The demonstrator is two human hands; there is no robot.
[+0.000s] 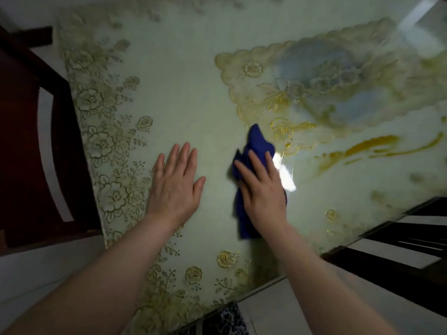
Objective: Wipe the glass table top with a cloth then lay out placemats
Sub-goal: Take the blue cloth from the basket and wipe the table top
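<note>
Pressing down: the right hand (262,187) lies flat on the blue cloth (251,180), fingers straight and slightly spread, palm on top of the fabric, not curled round it.
Cloth: bunched and dark blue, lying on the glass table top (193,97) near the middle of the view; one end pokes out far beyond the fingertips, the other trails near, beside the wrist.
Left hand (175,184): flat on the bare glass, left of the cloth and apart from it, fingers straight and close together, thumb out to the right, holding nothing.
Glass: pale green and shiny, and there's a bright glare patch (285,172) just right of the right hand.
Under the glass: a lace-like tablecloth (108,146) with gold roses and leaves running along the left edge and the near edge.
Far right: a scalloped placemat-shaped panel (326,88) with gold trim and a blurred blue flower design; whether it lies on or under the glass, I cannot tell.
Right of the cloth: a yellow-gold smear-like shape (377,146), too blurred to name.
Left of the table: a dark red wooden chair (21,131), close against the edge.
Near right corner: dark wooden slats (411,238) beyond the table edge, over pale floor tiles (278,310).
Containers: none in view to report on.
</note>
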